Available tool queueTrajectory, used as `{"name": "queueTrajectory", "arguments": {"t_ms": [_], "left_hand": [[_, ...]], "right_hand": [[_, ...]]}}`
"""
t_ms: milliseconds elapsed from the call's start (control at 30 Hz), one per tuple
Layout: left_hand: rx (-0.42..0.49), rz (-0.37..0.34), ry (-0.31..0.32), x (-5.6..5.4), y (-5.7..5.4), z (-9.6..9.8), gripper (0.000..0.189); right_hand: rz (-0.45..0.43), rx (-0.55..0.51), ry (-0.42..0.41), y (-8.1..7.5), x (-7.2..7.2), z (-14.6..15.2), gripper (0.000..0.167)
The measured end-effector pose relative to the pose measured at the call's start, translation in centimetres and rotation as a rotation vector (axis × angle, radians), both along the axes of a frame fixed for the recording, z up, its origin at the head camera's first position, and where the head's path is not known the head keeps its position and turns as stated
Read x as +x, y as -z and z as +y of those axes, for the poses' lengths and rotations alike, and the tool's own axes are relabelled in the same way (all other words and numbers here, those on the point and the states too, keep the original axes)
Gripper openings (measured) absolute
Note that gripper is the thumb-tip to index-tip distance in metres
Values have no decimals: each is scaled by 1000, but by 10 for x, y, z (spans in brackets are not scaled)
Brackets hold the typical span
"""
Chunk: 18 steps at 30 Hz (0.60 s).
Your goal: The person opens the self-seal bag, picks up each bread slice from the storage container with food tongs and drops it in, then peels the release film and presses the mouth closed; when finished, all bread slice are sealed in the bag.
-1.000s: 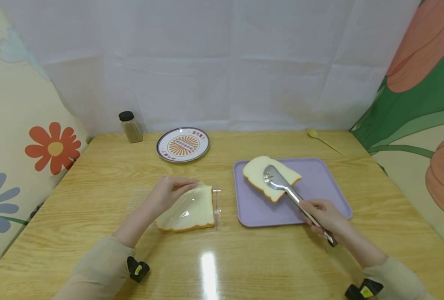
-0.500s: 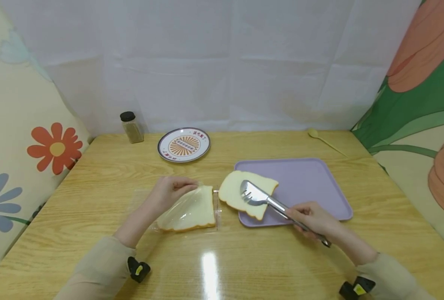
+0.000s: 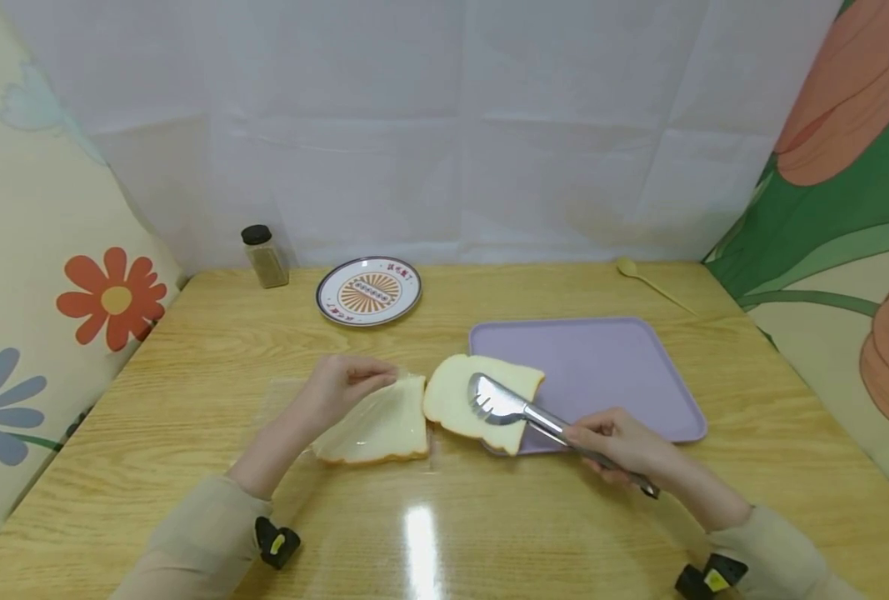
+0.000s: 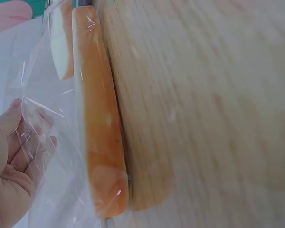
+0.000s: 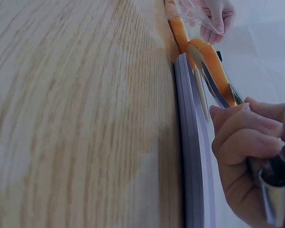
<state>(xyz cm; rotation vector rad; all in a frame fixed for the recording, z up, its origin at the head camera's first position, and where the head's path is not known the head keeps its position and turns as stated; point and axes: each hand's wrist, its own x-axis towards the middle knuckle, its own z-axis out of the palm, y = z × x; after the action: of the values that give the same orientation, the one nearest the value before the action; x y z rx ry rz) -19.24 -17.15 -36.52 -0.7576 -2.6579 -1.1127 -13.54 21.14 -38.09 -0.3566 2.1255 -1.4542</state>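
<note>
My left hand [image 3: 342,390] pinches the upper film of a clear plastic bag [image 4: 64,180], lifting its mouth. Inside the bag a bread slice [image 3: 392,433] lies flat on the table. In my right hand [image 3: 620,442] are metal tongs [image 3: 537,419], gripped around the handle. They clamp a second bread slice [image 3: 447,396], slightly tilted, over the tray's left edge. Its left end reaches the bag's mouth and meets the bagged slice's right edge; whether they touch I cannot tell. The right wrist view shows its brown crust [image 5: 216,69] between the tong heads.
The purple tray [image 3: 609,367] lies at the right under the tongs. Behind stand a patterned plate [image 3: 369,290] and a spice jar [image 3: 266,258] with a black lid. A yellow spoon [image 3: 654,286] lies at the back right. A white cloth [image 3: 444,142] hangs behind the table.
The right hand has carried the tongs and their bread slice leftward from above the tray to the bag's mouth. The left hand has stayed in place, holding up the film.
</note>
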Motion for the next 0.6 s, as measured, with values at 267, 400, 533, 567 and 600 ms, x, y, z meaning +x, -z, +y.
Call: {"name": "queueTrajectory", "arguments": {"t_ms": [267,400,533,567,600], "left_hand": [[-10,-10,1,1,1,-1,14],[-11,-7,-2,1,2,-1,14],[-14,-1,-1,1,3,-1,14],[-16,1,-2,1,2,0,14],[-16,0,-1,1,2,0,14]], "right_hand": [[-23,2,-30,-1,1,1,40],[-37,5,-50,-1,0,-1,39],[-58,5,-81,-2,-1,-3,39],[-63,7,-88,-2,-2,-4,39],[-66,8,-93,-2,-2,-4,39]]}}
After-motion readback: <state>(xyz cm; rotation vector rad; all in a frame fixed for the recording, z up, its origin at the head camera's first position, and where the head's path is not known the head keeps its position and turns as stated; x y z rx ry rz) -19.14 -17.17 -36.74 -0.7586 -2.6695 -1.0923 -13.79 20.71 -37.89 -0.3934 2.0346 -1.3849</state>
